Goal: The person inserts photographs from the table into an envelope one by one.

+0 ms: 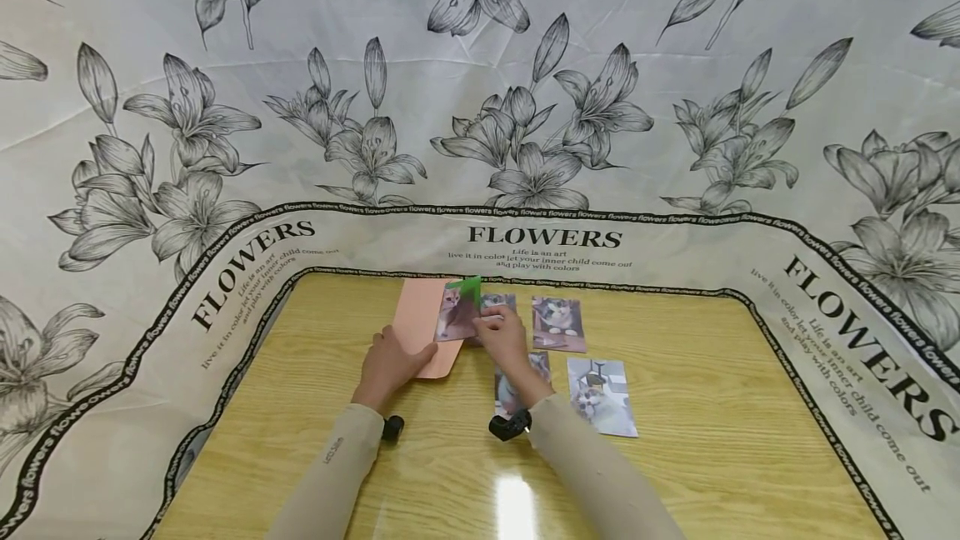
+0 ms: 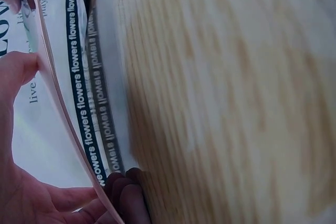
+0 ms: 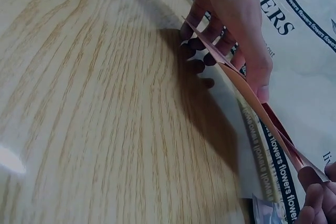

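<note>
My left hand [image 1: 392,365] grips a pink paper envelope [image 1: 416,315] by its lower left part, thumb on the face and fingers behind, as the left wrist view shows. The envelope is raised and tilted off the table. At its right side, my right hand [image 1: 504,344] pinches a cat photo card [image 1: 456,319] with a green corner [image 1: 471,287]. The card lies against the envelope's right edge; whether part of it is inside cannot be told. In the right wrist view, the envelope [image 3: 249,92] is seen nearly edge-on between both hands.
More cat photo cards lie on the wooden table [image 1: 720,407]: one card [image 1: 558,325] at the back right, another card [image 1: 602,397] nearer, one card [image 1: 513,373] partly under the right forearm, and one card [image 1: 498,301] behind the right hand. A flower-printed cloth [image 1: 540,207] borders the table.
</note>
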`<state>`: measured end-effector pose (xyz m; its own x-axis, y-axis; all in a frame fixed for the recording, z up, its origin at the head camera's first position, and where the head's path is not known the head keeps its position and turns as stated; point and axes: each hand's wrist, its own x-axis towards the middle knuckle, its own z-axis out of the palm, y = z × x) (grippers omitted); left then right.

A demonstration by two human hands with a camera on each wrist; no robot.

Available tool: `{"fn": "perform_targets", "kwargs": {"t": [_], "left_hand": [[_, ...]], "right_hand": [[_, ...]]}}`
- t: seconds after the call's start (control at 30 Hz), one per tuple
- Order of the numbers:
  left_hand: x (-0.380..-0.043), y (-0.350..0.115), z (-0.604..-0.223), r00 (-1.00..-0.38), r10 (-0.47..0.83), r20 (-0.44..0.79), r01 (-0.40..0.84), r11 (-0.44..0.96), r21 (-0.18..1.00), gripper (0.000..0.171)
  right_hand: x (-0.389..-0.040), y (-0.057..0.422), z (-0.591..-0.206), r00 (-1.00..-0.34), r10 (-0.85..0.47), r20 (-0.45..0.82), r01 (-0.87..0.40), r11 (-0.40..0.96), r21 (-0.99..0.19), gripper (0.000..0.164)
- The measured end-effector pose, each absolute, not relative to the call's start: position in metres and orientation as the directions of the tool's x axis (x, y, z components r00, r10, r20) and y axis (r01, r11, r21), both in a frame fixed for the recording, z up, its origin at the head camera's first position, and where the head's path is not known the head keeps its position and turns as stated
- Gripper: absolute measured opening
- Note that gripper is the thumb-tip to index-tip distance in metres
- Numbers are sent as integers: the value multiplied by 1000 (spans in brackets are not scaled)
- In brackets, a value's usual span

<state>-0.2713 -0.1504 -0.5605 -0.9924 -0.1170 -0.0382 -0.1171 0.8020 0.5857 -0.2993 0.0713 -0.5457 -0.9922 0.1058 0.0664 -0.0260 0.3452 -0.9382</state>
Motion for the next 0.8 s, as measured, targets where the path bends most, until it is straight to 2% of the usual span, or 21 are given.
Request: {"fn": "perform_targets", "kwargs": {"t": [0.4, 0.63, 0.8], "left_hand": [[-271, -149, -558, -991, -126, -35, -122, 803, 583, 107], [-270, -150, -558, -991, -131, -36, -127, 798, 589, 104], [-271, -150, -559, -991, -131, -34, -126, 801, 585, 103]], "right_hand": [[-300, 57, -544, -993, 109, 51, -14, 318, -948, 16], [-304, 44, -546, -995, 86, 51, -18, 345, -938, 16], [-305, 37, -545, -996, 94, 9, 30, 406, -914, 17]]}}
